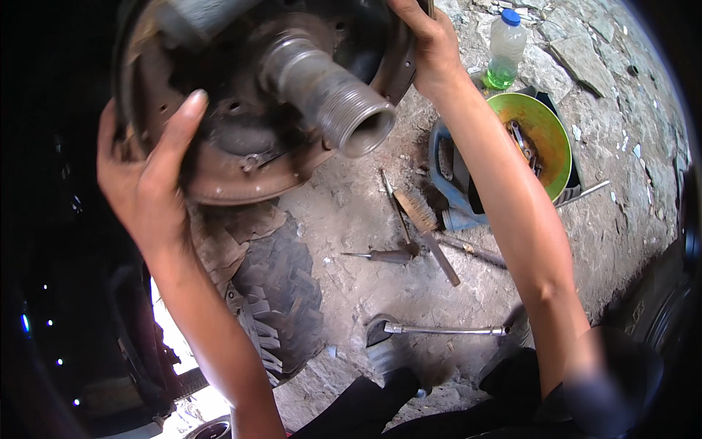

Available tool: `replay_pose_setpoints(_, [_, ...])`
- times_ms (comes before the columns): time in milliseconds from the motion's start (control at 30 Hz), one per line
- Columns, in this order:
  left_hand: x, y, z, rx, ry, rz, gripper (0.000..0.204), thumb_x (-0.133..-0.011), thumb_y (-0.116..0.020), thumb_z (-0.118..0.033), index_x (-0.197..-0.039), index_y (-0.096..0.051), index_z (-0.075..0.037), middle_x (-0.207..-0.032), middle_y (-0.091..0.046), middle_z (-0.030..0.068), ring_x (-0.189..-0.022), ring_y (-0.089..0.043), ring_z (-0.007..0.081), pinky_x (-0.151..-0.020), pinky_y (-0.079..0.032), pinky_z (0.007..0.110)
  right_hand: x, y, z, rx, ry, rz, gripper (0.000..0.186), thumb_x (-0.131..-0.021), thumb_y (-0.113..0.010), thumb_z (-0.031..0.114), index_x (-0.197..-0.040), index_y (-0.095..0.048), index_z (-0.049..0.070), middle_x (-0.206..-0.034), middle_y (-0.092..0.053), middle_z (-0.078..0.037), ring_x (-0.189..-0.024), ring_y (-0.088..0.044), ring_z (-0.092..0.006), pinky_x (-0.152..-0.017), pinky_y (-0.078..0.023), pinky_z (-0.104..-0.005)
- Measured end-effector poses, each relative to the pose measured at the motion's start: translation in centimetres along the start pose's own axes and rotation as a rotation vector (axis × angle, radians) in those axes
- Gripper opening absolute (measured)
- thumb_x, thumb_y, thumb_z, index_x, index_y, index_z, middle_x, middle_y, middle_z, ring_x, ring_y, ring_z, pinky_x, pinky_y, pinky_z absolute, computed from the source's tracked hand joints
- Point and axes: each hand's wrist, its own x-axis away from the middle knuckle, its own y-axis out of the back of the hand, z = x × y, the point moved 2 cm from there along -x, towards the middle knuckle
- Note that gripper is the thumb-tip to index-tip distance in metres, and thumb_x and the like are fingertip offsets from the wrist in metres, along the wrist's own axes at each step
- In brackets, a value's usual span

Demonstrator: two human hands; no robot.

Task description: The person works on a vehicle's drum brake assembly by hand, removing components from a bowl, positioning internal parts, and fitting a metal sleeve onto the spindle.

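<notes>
A round, rusty metal wheel hub plate (219, 175) fills the upper middle, with a threaded hollow spindle (322, 88) jutting from its centre and a grey cylindrical part (194, 18) at its top edge. My left hand (146, 175) grips the plate's left side, thumb over the face and fingers round the rim. My right hand (431, 51) is closed on the plate's right rim near the top of the view. Both forearms reach in from the lower edge.
A wire brush (417, 212), an awl (387, 255), bars and a wrench (446, 330) lie on rough ground. A green bowl of tools (552, 168), a blue container (453, 216) and a bottle (504, 51) are at right. A tire-tread piece (278, 293) and dark bodywork (66, 293) are at left.
</notes>
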Motion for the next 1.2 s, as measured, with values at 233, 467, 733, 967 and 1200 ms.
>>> replay_pose_setpoints(233, [2.2, -3.0, 0.4, -0.282, -0.27, -0.365, 0.056, -0.09, -0.075, -0.015, -0.137, -0.054, 0.006, -0.131, -0.062, 0.0142, -0.116, -0.06, 0.0211, -0.106, -0.041, 0.035, -0.2, -0.1, 0.4, 0.105, 0.153, 0.134, 0.051, -0.093, -0.072, 0.037, -0.125, -0.064, -0.002, -0.114, -0.066, -0.005, -0.101, -0.058, -0.0133, -0.089, -0.045, -0.0264])
replay_pose_setpoints(467, [2.4, -3.4, 0.4, -0.366, -0.161, -0.389, 0.05, -0.086, -0.076, -0.007, -0.13, -0.058, 0.009, -0.13, -0.063, 0.0149, -0.115, -0.06, 0.0214, -0.105, -0.042, 0.036, -0.4, -0.3, 0.8, -0.083, 0.124, 0.254, 0.05, -0.093, -0.074, 0.032, -0.125, -0.063, -0.004, -0.112, -0.067, -0.007, -0.103, -0.059, -0.0121, -0.092, -0.045, -0.0262])
replay_pose_setpoints(733, [3.0, -3.5, 0.8, -0.361, -0.071, -0.408, 0.054, -0.083, -0.08, -0.008, -0.129, -0.058, 0.008, -0.125, -0.064, 0.0149, -0.114, -0.06, 0.0224, -0.105, -0.041, 0.036, -1.1, 0.1, 1.5, -0.075, 0.012, 0.255, 0.056, -0.088, -0.079, 0.037, -0.123, -0.064, -0.003, -0.111, -0.065, -0.007, -0.104, -0.059, -0.0148, -0.091, -0.046, -0.0255])
replay_pose_setpoints(967, [2.9, -3.9, 1.3, -0.247, -0.169, -0.411, 0.048, -0.085, -0.075, -0.002, -0.129, -0.057, 0.007, -0.127, -0.062, 0.0146, -0.113, -0.061, 0.0217, -0.104, -0.044, 0.037, -1.3, -0.9, 1.9, 0.009, -0.094, 0.134, 0.056, -0.087, -0.079, 0.037, -0.125, -0.065, -0.002, -0.114, -0.067, -0.008, -0.103, -0.06, -0.0158, -0.092, -0.046, -0.0264])
replay_pose_setpoints(1200, [3.3, -5.2, 1.4, -0.062, -0.125, -0.474, 0.059, -0.082, -0.078, -0.001, -0.135, -0.053, 0.006, -0.129, -0.061, 0.0147, -0.114, -0.06, 0.0229, -0.104, -0.043, 0.037, 0.7, -1.7, 3.9, 0.188, 0.027, 0.095, 0.058, -0.089, -0.076, 0.041, -0.123, -0.064, -0.005, -0.113, -0.067, -0.01, -0.105, -0.06, -0.0169, -0.093, -0.048, -0.0292])
